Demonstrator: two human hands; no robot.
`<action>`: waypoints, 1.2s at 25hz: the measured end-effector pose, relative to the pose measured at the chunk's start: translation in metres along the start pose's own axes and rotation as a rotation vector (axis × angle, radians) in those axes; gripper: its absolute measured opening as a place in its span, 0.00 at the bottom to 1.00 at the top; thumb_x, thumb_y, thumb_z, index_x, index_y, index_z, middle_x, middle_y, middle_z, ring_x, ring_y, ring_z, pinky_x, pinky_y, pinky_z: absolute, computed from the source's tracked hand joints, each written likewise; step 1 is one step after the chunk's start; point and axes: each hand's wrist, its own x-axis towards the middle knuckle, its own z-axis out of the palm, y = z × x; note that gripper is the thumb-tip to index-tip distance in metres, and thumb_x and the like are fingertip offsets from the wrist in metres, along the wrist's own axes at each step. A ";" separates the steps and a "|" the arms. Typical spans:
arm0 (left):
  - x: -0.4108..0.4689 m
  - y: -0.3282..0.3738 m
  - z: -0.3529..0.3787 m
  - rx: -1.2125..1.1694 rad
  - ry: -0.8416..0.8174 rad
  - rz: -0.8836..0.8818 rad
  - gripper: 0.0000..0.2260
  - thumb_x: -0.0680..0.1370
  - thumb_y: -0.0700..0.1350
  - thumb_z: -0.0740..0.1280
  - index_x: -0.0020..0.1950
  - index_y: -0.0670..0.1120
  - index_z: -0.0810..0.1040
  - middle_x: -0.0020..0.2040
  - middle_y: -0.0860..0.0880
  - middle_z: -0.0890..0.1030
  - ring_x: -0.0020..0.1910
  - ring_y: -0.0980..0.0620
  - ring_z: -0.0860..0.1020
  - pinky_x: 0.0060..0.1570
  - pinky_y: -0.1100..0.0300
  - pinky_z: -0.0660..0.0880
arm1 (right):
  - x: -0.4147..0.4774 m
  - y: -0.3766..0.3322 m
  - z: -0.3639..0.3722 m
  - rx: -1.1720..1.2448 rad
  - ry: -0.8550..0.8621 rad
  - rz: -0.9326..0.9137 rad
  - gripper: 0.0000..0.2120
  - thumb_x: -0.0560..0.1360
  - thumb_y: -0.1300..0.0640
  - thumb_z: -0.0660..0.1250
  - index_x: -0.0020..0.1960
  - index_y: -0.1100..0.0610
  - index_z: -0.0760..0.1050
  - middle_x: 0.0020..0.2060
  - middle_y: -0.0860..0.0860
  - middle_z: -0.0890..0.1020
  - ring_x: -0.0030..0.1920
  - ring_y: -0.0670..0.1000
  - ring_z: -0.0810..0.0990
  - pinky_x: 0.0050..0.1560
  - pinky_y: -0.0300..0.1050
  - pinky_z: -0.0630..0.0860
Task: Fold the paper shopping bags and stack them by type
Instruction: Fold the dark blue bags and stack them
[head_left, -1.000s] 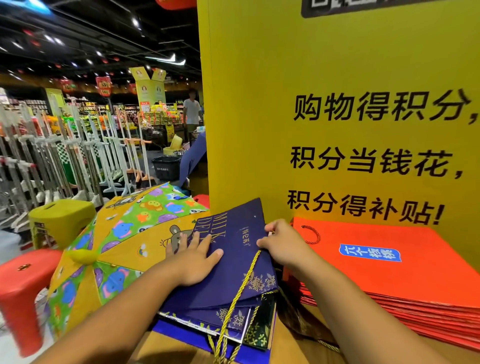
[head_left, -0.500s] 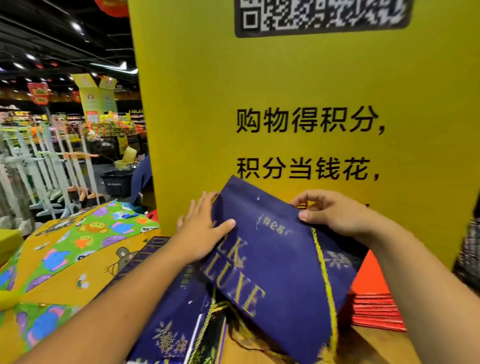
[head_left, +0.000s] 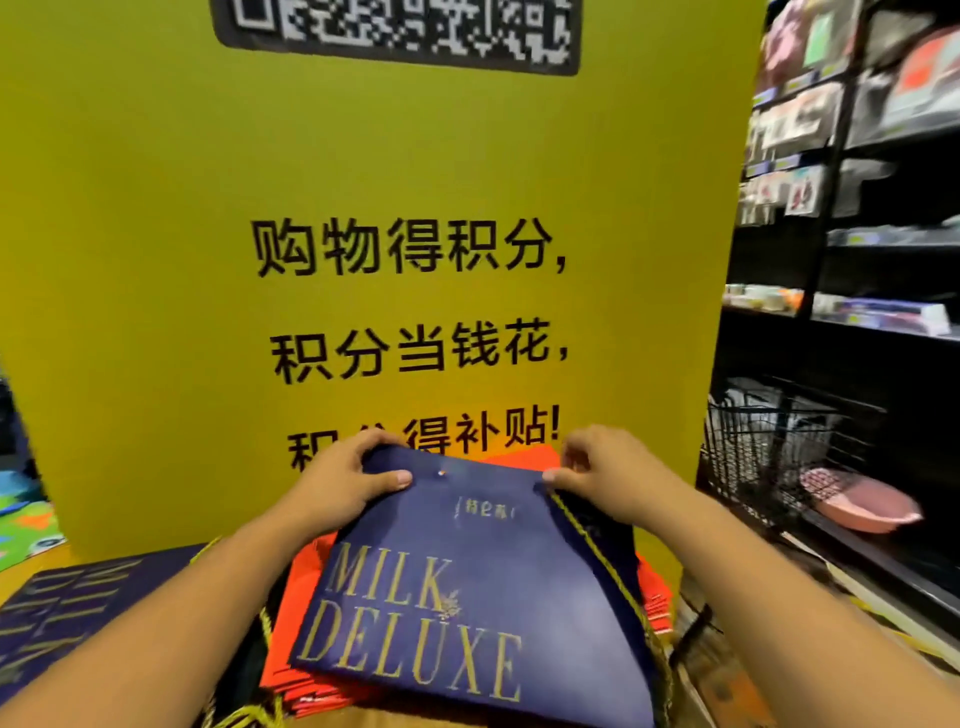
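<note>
Two hands hold one navy "MILK DELUXE" paper bag (head_left: 467, 587) by its far top edge, the left hand (head_left: 345, 480) pinching the left corner between thumb and fingers, the right hand (head_left: 602, 467) pinching the right corner the same way. Half a second ago this bag was tilted up in the air beside the navy pile; now it lies nearly flat, its lower part resting over the red bag stack (head_left: 306, 587). That reads as a flattening or squaring step on the wrong colour's pile, so it probably has to go back to the other navy bags (head_left: 67, 608) at the left on the bench (head_left: 374, 719). Its lettering reads upright to the wearer, mouth edge pointing away toward the yellow sign (head_left: 363, 260), long axis running near to far. A gold cord handle (head_left: 608, 566) trails down its right side. Store shelves (head_left: 857, 234) stand beyond, right.
</note>
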 end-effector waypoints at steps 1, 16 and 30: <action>0.002 -0.007 0.001 0.053 0.028 0.001 0.14 0.72 0.44 0.77 0.48 0.60 0.78 0.50 0.55 0.81 0.47 0.60 0.78 0.47 0.60 0.72 | -0.004 0.002 0.006 0.017 -0.038 0.067 0.20 0.71 0.35 0.72 0.40 0.51 0.74 0.38 0.47 0.78 0.44 0.52 0.78 0.40 0.47 0.70; -0.002 -0.072 0.023 0.079 0.146 -0.003 0.12 0.78 0.47 0.71 0.60 0.59 0.78 0.51 0.52 0.71 0.53 0.53 0.71 0.56 0.59 0.66 | 0.017 -0.081 0.044 0.687 -0.135 0.099 0.07 0.82 0.59 0.62 0.57 0.50 0.69 0.38 0.56 0.84 0.32 0.50 0.81 0.29 0.44 0.75; 0.004 -0.070 0.031 0.321 0.160 -0.121 0.11 0.76 0.58 0.69 0.58 0.64 0.76 0.54 0.52 0.70 0.55 0.48 0.76 0.56 0.53 0.76 | 0.044 -0.145 -0.040 1.404 -0.026 -0.308 0.16 0.83 0.59 0.54 0.62 0.63 0.77 0.55 0.59 0.85 0.53 0.60 0.85 0.54 0.51 0.79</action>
